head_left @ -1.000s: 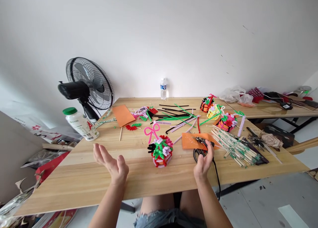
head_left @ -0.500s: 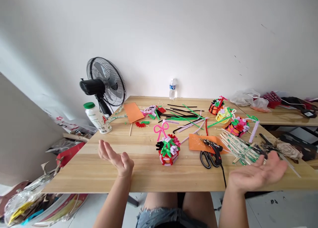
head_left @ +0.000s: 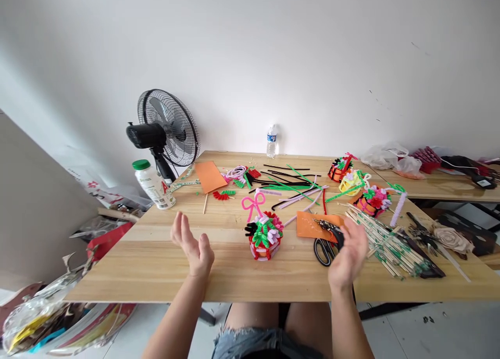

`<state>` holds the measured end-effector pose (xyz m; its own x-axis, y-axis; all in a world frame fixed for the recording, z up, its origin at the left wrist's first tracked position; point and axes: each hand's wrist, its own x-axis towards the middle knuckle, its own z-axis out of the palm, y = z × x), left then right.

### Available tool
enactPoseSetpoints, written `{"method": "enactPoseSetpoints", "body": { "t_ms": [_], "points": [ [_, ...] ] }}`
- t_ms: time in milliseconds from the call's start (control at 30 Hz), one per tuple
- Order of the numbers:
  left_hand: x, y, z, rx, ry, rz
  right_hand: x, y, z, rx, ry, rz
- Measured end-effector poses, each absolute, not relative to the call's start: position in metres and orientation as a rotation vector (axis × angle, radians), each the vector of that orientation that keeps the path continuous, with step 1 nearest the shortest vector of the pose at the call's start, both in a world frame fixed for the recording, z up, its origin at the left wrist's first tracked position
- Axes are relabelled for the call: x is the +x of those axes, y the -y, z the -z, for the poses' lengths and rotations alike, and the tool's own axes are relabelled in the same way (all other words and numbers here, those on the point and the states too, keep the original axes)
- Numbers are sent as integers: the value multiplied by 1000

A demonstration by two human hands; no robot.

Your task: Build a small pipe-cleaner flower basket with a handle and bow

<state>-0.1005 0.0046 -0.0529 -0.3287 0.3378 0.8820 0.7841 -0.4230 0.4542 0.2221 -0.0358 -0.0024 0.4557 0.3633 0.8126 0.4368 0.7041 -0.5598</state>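
Observation:
A small pipe-cleaner flower basket (head_left: pixel 264 239) with a pink bow on top stands near the table's front edge, between my hands and touched by neither. To its left, my left hand (head_left: pixel 193 249) is raised with the fingers apart and nothing in them. My right hand (head_left: pixel 349 255) is also open and without a load, held up to the basket's right. It partly covers the glue gun (head_left: pixel 330 226) and the black-handled scissors (head_left: pixel 323 250). Under the glue gun lies an orange sheet (head_left: pixel 307 224).
Several finished baskets (head_left: pixel 373 200) stand at the right. Wrapped sticks (head_left: pixel 394 244) and pliers (head_left: pixel 424 236) lie nearby. Loose pipe cleaners (head_left: pixel 289 179) spread across the middle. A white bottle (head_left: pixel 154 184), a fan (head_left: pixel 167 130) and a water bottle (head_left: pixel 271 141) stand farther back.
My right hand has swung left from over the wrapped sticks to beside the glue gun. My left hand has shifted slightly right and turned more upright. The basket has stayed put.

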Motion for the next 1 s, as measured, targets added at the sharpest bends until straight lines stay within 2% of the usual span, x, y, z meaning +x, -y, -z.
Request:
{"method": "enactPoseSetpoints", "body": {
  "t_ms": [100,300,533,667,833,1000],
  "points": [
    [-94,-3,51,-1729,1406,1738,200,24,6,-866,1296,-113],
    [-83,1,46,-1947,1372,1722,177,-1,-30,-823,1768,62],
    [-64,2,43,-2345,1351,1705,169,-12,-65,-831,2238,7],
    [-45,3,42,-2568,1391,1634,163,-13,-68,-858,2328,-2],
    [-41,2,46,-2543,1363,1631,158,-16,-63,-830,2310,-4],
    [-43,1,50,-2569,1347,1671,162,-19,-59,-798,2233,-159]
  ]
}}
